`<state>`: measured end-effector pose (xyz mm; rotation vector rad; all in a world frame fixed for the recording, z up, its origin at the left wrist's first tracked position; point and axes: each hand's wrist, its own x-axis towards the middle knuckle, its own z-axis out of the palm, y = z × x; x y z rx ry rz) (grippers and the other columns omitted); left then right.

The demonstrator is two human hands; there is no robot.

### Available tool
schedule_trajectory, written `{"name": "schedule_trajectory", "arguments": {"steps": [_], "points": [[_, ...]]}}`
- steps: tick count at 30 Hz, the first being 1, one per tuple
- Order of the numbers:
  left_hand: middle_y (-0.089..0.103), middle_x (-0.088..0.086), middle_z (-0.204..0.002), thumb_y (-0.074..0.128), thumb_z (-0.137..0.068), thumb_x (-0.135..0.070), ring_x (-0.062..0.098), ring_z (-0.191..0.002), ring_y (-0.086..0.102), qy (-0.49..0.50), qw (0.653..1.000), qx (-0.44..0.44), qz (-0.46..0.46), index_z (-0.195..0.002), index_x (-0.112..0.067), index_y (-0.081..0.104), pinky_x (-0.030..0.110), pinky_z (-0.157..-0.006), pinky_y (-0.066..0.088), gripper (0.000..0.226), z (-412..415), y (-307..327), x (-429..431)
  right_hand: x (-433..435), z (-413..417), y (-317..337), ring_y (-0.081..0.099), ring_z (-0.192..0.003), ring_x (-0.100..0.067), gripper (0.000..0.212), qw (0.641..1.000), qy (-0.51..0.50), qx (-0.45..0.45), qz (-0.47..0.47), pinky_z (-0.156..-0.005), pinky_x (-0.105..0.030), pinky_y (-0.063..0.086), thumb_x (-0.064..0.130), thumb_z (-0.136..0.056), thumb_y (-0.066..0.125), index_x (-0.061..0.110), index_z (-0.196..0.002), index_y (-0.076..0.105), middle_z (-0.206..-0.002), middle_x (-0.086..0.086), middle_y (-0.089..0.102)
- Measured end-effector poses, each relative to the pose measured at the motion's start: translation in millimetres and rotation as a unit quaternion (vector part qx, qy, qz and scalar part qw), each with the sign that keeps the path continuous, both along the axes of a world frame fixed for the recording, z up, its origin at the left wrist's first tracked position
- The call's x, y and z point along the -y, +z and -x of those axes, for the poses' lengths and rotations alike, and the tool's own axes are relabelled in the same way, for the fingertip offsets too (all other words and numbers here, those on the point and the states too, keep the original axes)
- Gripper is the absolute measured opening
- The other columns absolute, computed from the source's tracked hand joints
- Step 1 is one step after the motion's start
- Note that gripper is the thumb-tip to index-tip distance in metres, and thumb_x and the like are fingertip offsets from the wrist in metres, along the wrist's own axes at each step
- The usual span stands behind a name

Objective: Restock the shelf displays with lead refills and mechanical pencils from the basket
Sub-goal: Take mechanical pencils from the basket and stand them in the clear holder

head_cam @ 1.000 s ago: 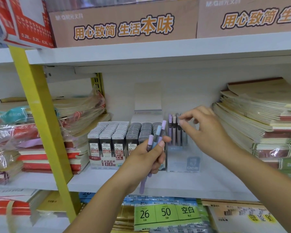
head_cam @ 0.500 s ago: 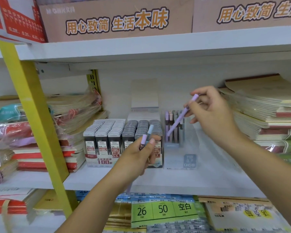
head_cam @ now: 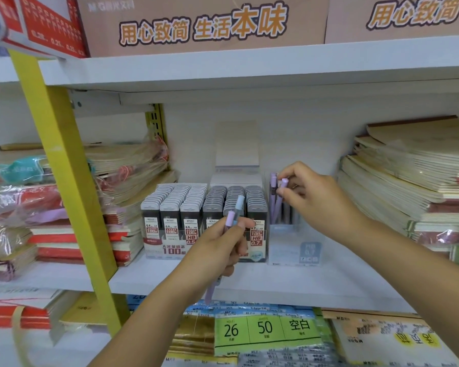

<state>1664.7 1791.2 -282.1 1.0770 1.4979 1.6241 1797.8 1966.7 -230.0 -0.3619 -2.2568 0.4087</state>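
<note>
Shelf front (head_cam: 316, 287), pencil (head_cam: 278, 202) in clear holder (head_cam: 289, 245)

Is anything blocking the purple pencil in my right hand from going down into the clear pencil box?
Nothing visible blocks it. The right hand holds the purple mechanical pencil with its lower part inside the clear plastic display box, beside other upright pencils.

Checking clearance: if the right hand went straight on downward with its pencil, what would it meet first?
Likely the standing pencils in the clear display box, below the purple pencil the right hand pinches; depth unclear.
</note>
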Motion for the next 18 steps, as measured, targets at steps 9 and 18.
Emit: {"name": "schedule_trajectory", "arguments": {"steps": [9,18], "points": [[0.055,-0.003,-0.068,0.048,-0.105,-0.033,0.010,-0.052,0.035,0.009,0.999,-0.032,-0.004,-0.096,-0.037,0.074,0.025,-0.050,0.029,0.027,-0.7,-3.0,3.3,-2.0,12.3,12.0,0.035,-0.107,-0.013,0.019,0.989,-0.094,0.002,-0.118,-0.086,-0.026,0.029,0.019,-0.084,0.072,0.025,-0.102,0.068,-0.100,0.009,0.048],[0.054,-0.005,-0.068,0.047,-0.106,-0.031,0.010,-0.054,0.037,0.006,0.998,-0.057,-0.013,-0.111,-0.030,0.070,0.023,-0.051,0.031,0.023,-7.4,-0.2,3.1,-5.0,13.8,4.0,0.035,-0.112,-0.020,0.021,0.986,-0.136,0.031,-0.094,-0.086,-0.026,0.021,0.022,-0.083,0.074,0.026,-0.104,0.074,-0.107,0.004,0.053]]}}
